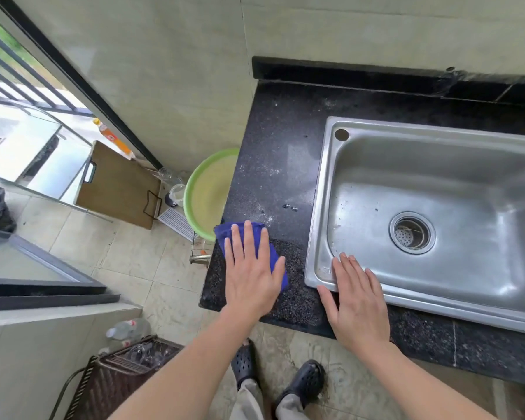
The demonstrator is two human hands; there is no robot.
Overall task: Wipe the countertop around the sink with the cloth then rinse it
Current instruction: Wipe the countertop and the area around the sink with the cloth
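Beneath flat left grip (250, 277), blue cloth (223, 235)

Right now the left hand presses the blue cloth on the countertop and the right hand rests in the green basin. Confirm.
Wrong about the right hand: it rests on the near-left corner of the steel sink, not in the green basin; the head view shows it. The left hand presses the blue cloth on the countertop.
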